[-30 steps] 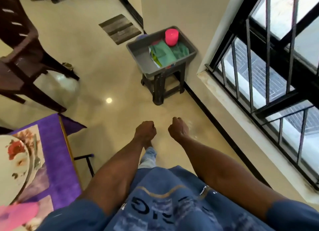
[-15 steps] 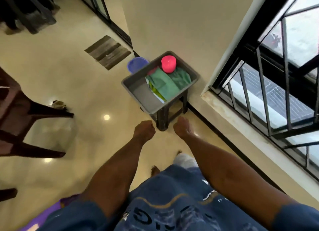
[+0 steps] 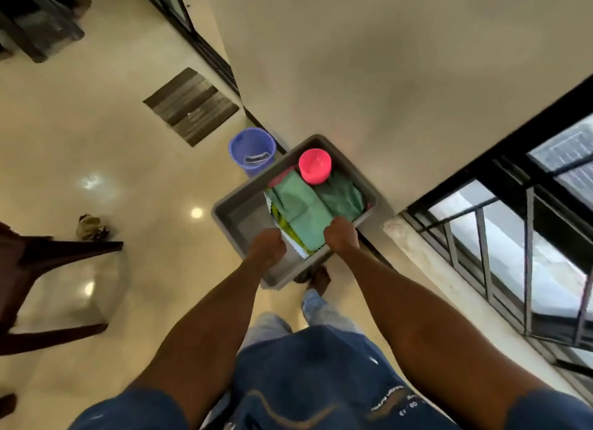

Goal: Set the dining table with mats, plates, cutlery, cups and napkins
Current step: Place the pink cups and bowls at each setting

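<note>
Our left hand [image 3: 268,248] and right hand [image 3: 341,235] hover fisted, holding nothing, over the grey tub's [image 3: 237,205] near edge; the green napkins [image 3: 301,208] lie nearer the right hand.

A home interior is shown: a glossy cream tiled floor [image 3: 96,140], a striped brown doormat [image 3: 191,106] laid by a dark-framed doorway, and a black-barred window [image 3: 513,246]. A dark wooden chair [image 3: 38,269] is seen at the left edge.

Glossy beige floor [image 3: 96,147] left of the hands; striped doormat [image 3: 191,106] and cream wall [image 3: 369,60] beyond; barred window [image 3: 513,246] right.
</note>
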